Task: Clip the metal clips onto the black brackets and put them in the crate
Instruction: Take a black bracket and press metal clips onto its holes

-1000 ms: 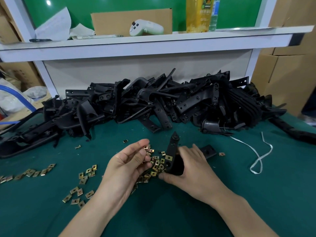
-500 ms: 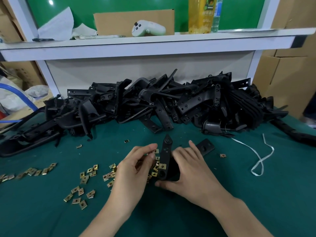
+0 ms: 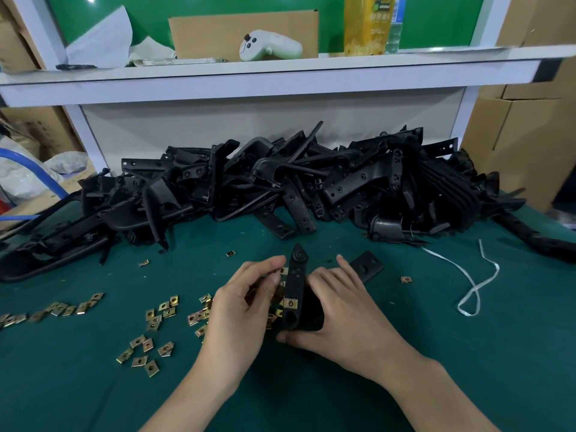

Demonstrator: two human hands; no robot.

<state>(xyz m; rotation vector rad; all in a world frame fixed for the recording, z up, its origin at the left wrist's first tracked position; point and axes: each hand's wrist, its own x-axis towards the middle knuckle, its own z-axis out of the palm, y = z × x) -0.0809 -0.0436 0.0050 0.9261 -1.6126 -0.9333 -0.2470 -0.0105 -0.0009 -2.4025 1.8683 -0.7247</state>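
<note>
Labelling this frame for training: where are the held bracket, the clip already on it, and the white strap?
bracket [image 3: 295, 286], head view, middle of its upright arm.
clip [image 3: 291, 303], head view, its brass face.
strap [image 3: 473, 286], head view, where its strands cross.

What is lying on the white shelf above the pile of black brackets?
On the white shelf stand a white controller, a cardboard box, a yellow bottle and crumpled paper. What is behind the box is covered.

A black bracket [image 3: 295, 294] stands upright, one brass-coloured metal clip [image 3: 291, 303] clipped near its lower end.
</note>
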